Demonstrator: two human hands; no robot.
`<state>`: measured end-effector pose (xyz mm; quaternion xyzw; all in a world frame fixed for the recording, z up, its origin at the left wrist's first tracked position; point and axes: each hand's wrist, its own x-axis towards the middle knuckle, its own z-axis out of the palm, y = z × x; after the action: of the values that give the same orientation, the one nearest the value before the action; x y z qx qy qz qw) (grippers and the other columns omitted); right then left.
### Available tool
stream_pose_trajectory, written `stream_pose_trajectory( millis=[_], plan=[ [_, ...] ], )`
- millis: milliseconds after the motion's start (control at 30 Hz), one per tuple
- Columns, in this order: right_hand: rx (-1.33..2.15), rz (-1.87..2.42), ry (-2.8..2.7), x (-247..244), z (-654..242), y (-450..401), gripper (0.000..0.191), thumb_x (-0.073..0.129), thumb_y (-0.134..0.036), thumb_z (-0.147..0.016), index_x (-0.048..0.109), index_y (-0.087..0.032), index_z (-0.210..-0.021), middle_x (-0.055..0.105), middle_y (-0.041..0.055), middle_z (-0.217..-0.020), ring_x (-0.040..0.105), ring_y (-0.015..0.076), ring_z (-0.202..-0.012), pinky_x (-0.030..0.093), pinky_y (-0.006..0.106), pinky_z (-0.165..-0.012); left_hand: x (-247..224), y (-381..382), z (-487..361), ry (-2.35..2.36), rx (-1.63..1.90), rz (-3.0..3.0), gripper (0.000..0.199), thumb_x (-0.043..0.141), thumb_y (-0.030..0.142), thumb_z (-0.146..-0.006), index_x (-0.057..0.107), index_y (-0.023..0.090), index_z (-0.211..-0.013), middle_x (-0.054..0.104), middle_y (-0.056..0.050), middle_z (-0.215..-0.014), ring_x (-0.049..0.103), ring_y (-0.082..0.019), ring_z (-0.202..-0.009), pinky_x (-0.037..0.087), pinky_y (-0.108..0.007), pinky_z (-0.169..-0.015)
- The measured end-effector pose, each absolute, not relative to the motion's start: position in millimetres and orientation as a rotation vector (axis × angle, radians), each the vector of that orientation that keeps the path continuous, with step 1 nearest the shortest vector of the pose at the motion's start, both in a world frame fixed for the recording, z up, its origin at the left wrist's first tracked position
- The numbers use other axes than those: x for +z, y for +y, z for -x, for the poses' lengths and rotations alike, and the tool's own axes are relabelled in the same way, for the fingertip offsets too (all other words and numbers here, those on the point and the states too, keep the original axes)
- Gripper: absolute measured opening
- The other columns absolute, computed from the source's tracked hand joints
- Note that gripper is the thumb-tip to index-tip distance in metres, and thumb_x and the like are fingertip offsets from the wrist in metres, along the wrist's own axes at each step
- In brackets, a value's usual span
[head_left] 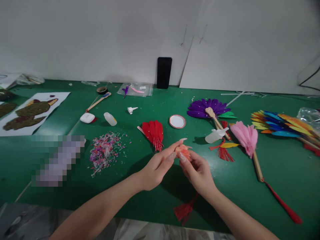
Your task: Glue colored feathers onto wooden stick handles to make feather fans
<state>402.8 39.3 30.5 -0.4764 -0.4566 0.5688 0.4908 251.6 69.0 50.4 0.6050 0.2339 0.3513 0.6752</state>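
Pale wall panels fill the upper part of the frame behind a green tabletop point(140, 206), on which work materials are spread. At the lower centre, an orange piece point(184, 152) with ruffled edges is located between the two hands, raised over the surface. The left hand point(153, 170) has thumb and fingers closed about its left side; the right hand point(200, 168) pinches it from the right, thumb on the near face and fingers curled behind. Just above the hands, slightly left, lies a red feather bundle point(153, 133); a white dish point(177, 121) with a red rim is noted at its right. A red tassel point(185, 210) is visible below the right wrist. Right of centre lie a purple feather fan point(200, 108), a white bottle point(213, 136) lying tilted, and a pink feather fan point(245, 135); multicoloured feathers point(280, 123) occupy the far right. Left of centre, a heap of coloured flakes point(106, 150) is recorded, with a second bottle point(110, 119) above it. A black phone point(164, 72) leans upright against the wall at upper centre.
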Motion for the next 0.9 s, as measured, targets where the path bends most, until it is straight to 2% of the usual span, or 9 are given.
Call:
stream_pose_trajectory(
  millis=[200, 333, 433, 533, 733, 900],
  plan=[
    [1.498, 1.077, -1.088, 31, -404, 40, 0.024, 0.051, -0.041, -0.087, 0.054, -0.018, -0.089, 0.042, -0.0068, -0.051, 0.032, 0.0047, -0.037, 0.024, 0.016, -0.032, 47, 72, -254, 0.546, 0.827, -1.296, 0.049, 0.026, 0.039, -0.095, 0.036, 0.019, -0.139, 0.046, -0.009, -0.137, 0.041, -0.024, -0.127, 0.028, -0.041, -0.109],
    [1.444, 1.08, -1.149, 30, -404, 38, 0.02, 0.049, -0.038, -0.089, 0.053, -0.018, -0.09, 0.042, -0.0065, -0.053, 0.032, 0.0047, -0.037, 0.024, 0.016, -0.032, 42, 71, -255, 0.588, 0.796, -1.351, 0.047, 0.026, 0.037, -0.096, 0.035, 0.02, -0.139, 0.041, -0.007, -0.142, 0.036, -0.023, -0.13, 0.025, -0.04, -0.111],
    [1.409, 1.109, -1.198, 28, -404, 39, 0.021, 0.048, -0.038, -0.09, 0.054, -0.018, -0.089, 0.039, -0.0064, -0.056, 0.029, 0.0044, -0.04, 0.021, 0.016, -0.033, 39, 68, -256, 0.576, 0.808, -1.334, 0.049, 0.028, 0.037, -0.096, 0.029, 0.021, -0.141, 0.037, -0.007, -0.144, 0.034, -0.023, -0.132, 0.024, -0.04, -0.111],
    [1.409, 1.109, -1.225, 27, -405, 41, 0.021, 0.048, -0.038, -0.09, 0.055, -0.019, -0.095, 0.034, -0.0067, -0.058, 0.025, 0.0051, -0.044, 0.02, 0.017, -0.036, 38, 67, -256, 0.543, 0.857, -1.3, 0.052, 0.026, 0.041, -0.095, 0.021, 0.025, -0.144, 0.04, -0.007, -0.142, 0.036, -0.023, -0.13, 0.026, -0.042, -0.109],
    [1.418, 1.09, -1.251, 26, -407, 40, 0.019, 0.049, -0.038, -0.09, 0.055, -0.02, -0.09, 0.031, -0.0072, -0.058, 0.025, 0.0048, -0.043, 0.02, 0.019, -0.036, 40, 71, -255, 0.514, 0.904, -1.381, 0.049, 0.029, 0.038, -0.095, 0.03, 0.025, -0.141, 0.039, -0.007, -0.143, 0.039, -0.024, -0.129, 0.029, -0.039, -0.108],
    [1.414, 1.1, -1.267, 27, -408, 41, 0.021, 0.05, -0.038, -0.089, 0.056, -0.019, -0.089, 0.031, -0.0071, -0.057, 0.026, 0.0046, -0.041, 0.021, 0.019, -0.036, 42, 72, -253, 0.494, 0.891, -1.411, 0.049, 0.027, 0.041, -0.095, 0.034, 0.023, -0.14, 0.045, -0.008, -0.138, 0.045, -0.024, -0.124, 0.032, -0.038, -0.106]
  ],
)
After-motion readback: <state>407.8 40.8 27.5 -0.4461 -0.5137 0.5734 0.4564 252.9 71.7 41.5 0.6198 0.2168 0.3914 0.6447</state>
